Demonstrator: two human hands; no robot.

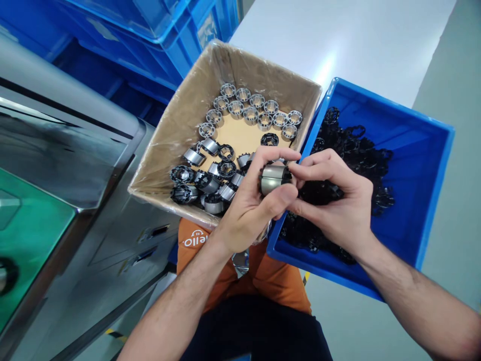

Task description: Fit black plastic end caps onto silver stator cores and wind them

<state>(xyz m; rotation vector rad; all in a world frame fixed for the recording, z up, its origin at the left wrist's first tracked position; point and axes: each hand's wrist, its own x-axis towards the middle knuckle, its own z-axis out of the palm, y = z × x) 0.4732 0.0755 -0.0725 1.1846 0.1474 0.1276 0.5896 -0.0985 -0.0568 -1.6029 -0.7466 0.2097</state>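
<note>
My left hand (248,205) is closed around a metal stator core (273,179), a short silver cylinder held on its side with black toothed plastic at its ends. The fingertips of my right hand (334,195) pinch at the core's right end, on a black plastic end ring (287,175) partly hidden by the fingers. Below the hands is a plastic-lined cardboard box (165,135). Bare silver cores (250,115) stand in rows at its far side, and several cores with black ends (208,181) lie jumbled at its near side.
A blue bin (421,200) with a heap of black plastic rings (353,150) stands right of the box. Stacked blue crates (150,55) rise behind left. A metal machine (112,225) with a green panel (33,235) stands left; a white table (361,40) lies beyond.
</note>
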